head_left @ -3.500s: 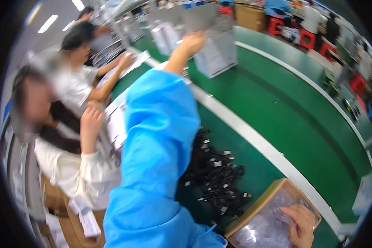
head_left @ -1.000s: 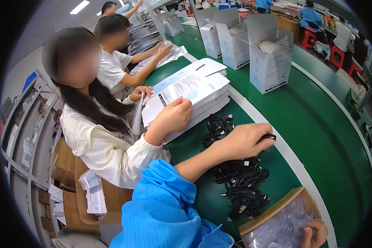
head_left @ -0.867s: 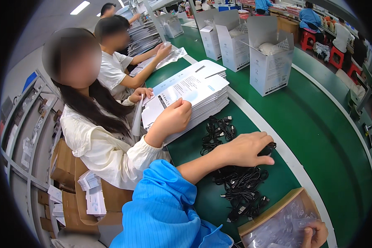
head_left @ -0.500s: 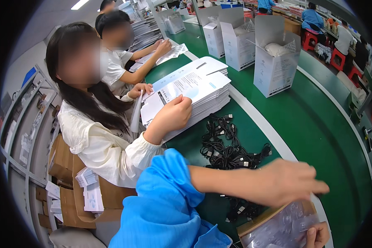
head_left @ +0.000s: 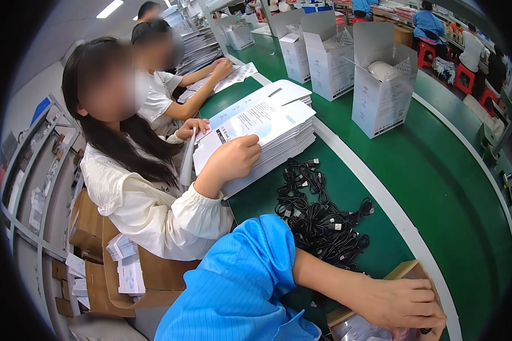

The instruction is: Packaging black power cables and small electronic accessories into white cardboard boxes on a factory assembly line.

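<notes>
My left arm, in a blue sleeve, reaches across to the right. At its end my left hand (head_left: 401, 301) is over an open cardboard box (head_left: 407, 270) at the lower right, its fingers curled down at the box's right end. Clear plastic pieces (head_left: 355, 328) lie inside, partly covered by the hand. A small dark spot shows under the fingertips; I cannot make out what it is. My right hand (head_left: 435, 334) is at the box's near right corner, mostly hidden behind the left, so its fingers do not show clearly.
Black coiled cables (head_left: 324, 224) are heaped on the green table (head_left: 381, 165). A co-worker's hand (head_left: 233, 162) is by a stack of flat white cartons (head_left: 267, 122). Open white boxes (head_left: 384, 96) stand beyond a white line. Brown cartons (head_left: 159, 278) are at the left.
My left hand has come down and nearer, from above the box to its right end, and now covers most of my right hand. The co-worker's hand has barely moved.
</notes>
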Demonstrator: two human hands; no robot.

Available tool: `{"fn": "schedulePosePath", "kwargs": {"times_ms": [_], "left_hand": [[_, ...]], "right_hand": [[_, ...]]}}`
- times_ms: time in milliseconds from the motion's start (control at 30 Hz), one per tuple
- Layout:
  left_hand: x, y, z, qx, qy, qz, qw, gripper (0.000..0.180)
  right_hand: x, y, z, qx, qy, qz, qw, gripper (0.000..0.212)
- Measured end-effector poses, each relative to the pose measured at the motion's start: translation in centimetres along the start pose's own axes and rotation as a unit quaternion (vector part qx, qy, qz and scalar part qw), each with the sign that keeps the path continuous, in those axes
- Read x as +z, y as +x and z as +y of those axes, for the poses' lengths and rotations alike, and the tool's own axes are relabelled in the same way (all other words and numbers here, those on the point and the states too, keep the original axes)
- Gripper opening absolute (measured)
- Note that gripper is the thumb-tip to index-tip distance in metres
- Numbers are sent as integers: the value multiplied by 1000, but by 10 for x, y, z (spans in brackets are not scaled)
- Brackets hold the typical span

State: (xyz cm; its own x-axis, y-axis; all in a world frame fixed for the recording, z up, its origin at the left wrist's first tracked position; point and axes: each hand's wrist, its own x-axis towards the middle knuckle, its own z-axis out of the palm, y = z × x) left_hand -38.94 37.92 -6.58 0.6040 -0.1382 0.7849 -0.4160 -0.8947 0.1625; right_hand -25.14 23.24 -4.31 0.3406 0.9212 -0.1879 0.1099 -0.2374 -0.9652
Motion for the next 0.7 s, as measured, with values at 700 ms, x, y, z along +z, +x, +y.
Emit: {"fn": "schedulePosePath", "kwargs": {"times_ms": [700], "left_hand": [[-284, -15, -171, -252, -66, 476, 840, 38]], "right_hand": [[23, 31, -9, -86, 96, -25, 991, 22]]}}
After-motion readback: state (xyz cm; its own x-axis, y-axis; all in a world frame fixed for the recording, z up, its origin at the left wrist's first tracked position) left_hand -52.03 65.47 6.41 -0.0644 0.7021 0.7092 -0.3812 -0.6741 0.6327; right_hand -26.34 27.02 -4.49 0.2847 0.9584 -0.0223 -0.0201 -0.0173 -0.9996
